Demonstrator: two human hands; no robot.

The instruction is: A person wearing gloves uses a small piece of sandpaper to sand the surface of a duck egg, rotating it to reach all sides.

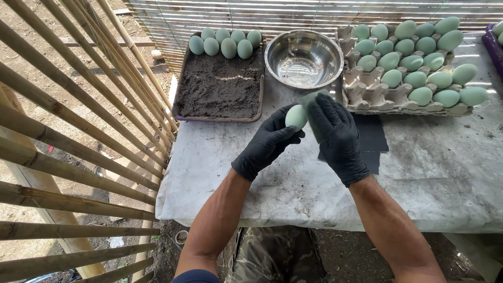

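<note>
Both my hands wear black gloves and meet above the middle of the table. My left hand (267, 142) grips a pale green egg (296, 116). My right hand (335, 135) presses a dark rectangular sheet (313, 98) against that egg. Several more pale green eggs (416, 78) fill a grey cardboard egg tray (367, 94) at the back right. A steel bowl (304, 57) stands just beyond my hands; it looks empty.
A dark tray of black soil-like paste (220, 86) at the back left has a row of green eggs (228, 46) along its far edge. Black sheets (373, 137) lie on the grey table (450, 173). Bamboo slats (68, 120) fence the left side.
</note>
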